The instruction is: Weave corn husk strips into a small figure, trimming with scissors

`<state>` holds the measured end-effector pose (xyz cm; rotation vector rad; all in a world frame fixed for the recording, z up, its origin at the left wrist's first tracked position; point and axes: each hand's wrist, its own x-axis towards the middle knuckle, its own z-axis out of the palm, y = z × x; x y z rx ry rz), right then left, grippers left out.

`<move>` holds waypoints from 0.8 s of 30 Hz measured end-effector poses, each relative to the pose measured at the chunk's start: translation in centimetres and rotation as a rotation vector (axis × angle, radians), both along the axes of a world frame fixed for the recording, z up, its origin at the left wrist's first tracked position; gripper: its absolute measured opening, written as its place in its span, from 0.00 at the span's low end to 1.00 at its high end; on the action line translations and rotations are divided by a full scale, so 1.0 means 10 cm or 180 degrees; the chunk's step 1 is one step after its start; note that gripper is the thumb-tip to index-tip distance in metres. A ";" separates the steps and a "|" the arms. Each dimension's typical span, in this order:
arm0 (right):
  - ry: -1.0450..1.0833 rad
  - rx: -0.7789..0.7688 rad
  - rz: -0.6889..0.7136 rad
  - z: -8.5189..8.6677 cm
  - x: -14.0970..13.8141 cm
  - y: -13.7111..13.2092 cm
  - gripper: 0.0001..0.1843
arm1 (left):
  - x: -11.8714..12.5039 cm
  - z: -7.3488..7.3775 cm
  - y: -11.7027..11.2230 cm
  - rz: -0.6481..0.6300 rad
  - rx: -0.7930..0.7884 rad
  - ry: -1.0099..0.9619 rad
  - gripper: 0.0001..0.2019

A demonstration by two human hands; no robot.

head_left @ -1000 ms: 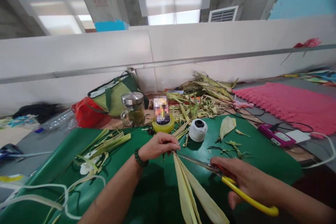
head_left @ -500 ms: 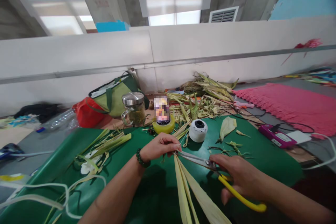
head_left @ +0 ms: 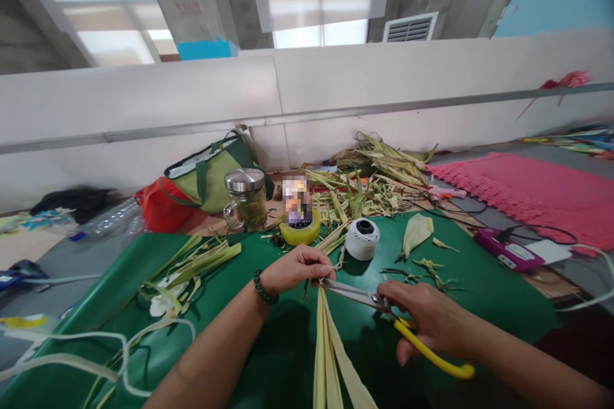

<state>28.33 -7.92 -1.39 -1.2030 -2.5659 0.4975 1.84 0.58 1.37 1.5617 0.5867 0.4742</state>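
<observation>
Pinched in my left hand (head_left: 300,270) is the gathered top of a bundle of pale corn husks (head_left: 328,351), which fans out downward toward me. My right hand (head_left: 425,316) grips a pair of scissors (head_left: 355,293) with yellow handles. The scissor tips reach the top of the bundle, right at my left fingertips; the blades look nearly closed. Whether anything lies between them is too small to tell. A spool of white thread (head_left: 362,240) stands just beyond my hands on the green mat (head_left: 278,345).
Behind the spool lies a heap of dry husks (head_left: 378,188). A phone (head_left: 297,201) leans on a yellow tape roll (head_left: 300,231) beside a glass mug (head_left: 245,201). Husk strips (head_left: 199,268) and a white cable (head_left: 125,358) lie left, a purple power strip (head_left: 508,249) right.
The scissors and my right hand have shifted slightly left, the blades closing somewhat. The hanging husks have swung left and drawn closer together. My left hand keeps its pinch.
</observation>
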 end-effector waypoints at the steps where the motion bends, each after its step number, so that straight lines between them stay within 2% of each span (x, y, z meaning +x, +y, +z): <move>1: 0.0037 -0.0044 0.0000 -0.01 0.00 0.01 0.38 | 0.00 -0.01 0.00 0.0012 -0.0022 -0.0002 0.23; 9: 0.0269 -0.0447 0.0015 -0.05 -0.06 0.01 0.38 | 0.02 -0.04 0.00 0.0170 -0.0071 -0.0040 0.23; 17: 0.0348 -0.0494 0.0110 -0.16 -0.04 0.03 0.33 | 0.02 -0.03 -0.03 0.0125 -0.0077 0.0022 0.22; 19: 0.0268 -0.0412 0.0121 -0.12 -0.04 0.02 0.28 | 0.02 -0.01 -0.03 0.0076 -0.0055 0.0082 0.22; 21: 0.0101 -0.0252 0.0130 -0.05 -0.01 -0.01 0.19 | 0.00 0.00 -0.01 0.0055 0.0043 0.0218 0.21; 23: -0.0155 -0.0087 0.0050 0.02 0.06 -0.03 0.10 | -0.03 0.00 0.05 0.0174 0.0322 0.0437 0.20; 24: -0.0315 -0.0029 -0.0060 0.05 0.10 -0.04 0.10 | -0.05 0.00 0.08 0.0302 0.0513 0.0564 0.19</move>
